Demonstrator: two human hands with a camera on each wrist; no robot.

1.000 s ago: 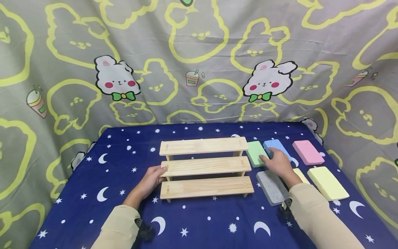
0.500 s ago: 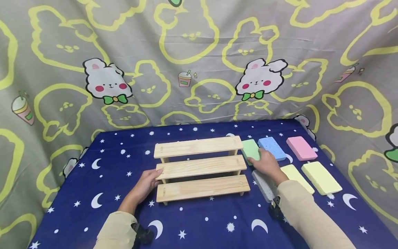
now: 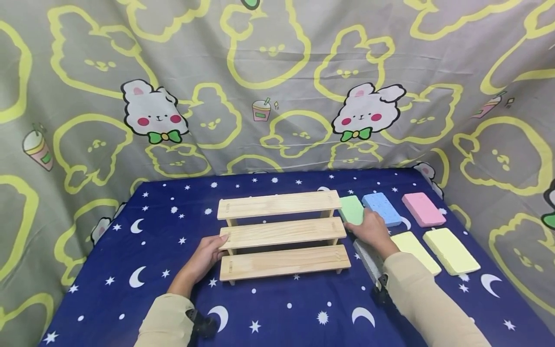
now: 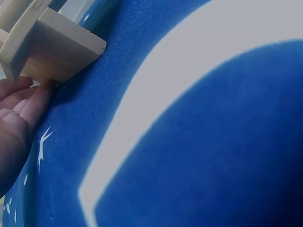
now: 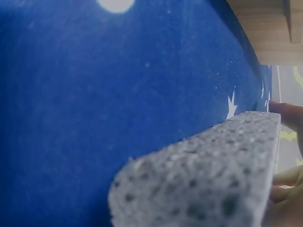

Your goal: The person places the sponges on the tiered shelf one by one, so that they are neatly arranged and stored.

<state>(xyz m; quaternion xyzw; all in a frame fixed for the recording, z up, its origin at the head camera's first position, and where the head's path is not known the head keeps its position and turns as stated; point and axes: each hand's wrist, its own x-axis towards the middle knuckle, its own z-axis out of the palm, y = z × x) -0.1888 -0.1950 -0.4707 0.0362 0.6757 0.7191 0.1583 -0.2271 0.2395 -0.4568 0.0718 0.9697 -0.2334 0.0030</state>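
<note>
A three-step wooden rack (image 3: 282, 233) stands on the table. My left hand (image 3: 204, 258) holds the left end of its middle step, thumb on top and fingers below; in the left wrist view the fingers (image 4: 35, 101) reach in by the rack's end panel (image 4: 61, 45). To the right of the rack, my right hand (image 3: 370, 233) grips the near end of a green rectangular block (image 3: 351, 208), thumb at its left corner and fingers along its right edge. Under the right wrist lies a speckled grey block (image 5: 203, 170), partly hidden in the head view.
Right of the green block lie a blue block (image 3: 381, 208) and a pink block (image 3: 423, 209). Two pale yellow blocks are nearer, one (image 3: 414, 250) beside the right sleeve and another (image 3: 451, 250) farther right. A patterned curtain (image 3: 277, 86) hangs behind the dark blue tablecloth (image 3: 269, 313).
My right hand has moved left from between the green and blue blocks and now takes hold of the green one. The left hand stays on the rack. The head view has shifted slightly.
</note>
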